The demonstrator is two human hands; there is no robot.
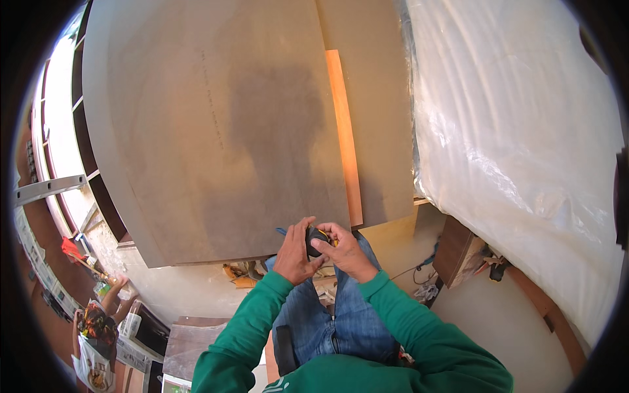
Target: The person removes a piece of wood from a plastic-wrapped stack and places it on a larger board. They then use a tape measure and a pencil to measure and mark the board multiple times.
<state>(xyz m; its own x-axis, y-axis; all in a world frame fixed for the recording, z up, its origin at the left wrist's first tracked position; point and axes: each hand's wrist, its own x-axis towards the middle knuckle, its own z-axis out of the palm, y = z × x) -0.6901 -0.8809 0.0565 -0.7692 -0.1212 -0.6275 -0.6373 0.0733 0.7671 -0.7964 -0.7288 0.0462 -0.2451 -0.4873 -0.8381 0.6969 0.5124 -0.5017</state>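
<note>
Close to the near edge of a large brown board [196, 147], both hands are around a black and yellow tape measure [316, 240]. My left hand [294, 253] holds it from the left side, fingers stretched upward along it. My right hand [345, 249] grips it from the right, with the thumb across its front. Behind my left fingers a small blue tip [280, 231] shows; what it belongs to is hidden. A narrow orange-brown wooden strip [345, 142] lies lengthwise by the board's right edge, on another brown sheet [383, 123].
Clear plastic sheeting [511, 123] covers a large surface at right. A brown wooden box [454, 250] and a cable [417, 267] are below it. Plastic-covered panels [191, 344] stand lower left. Another person [98, 324] is at far left, near a metal ladder-like rail [49, 189].
</note>
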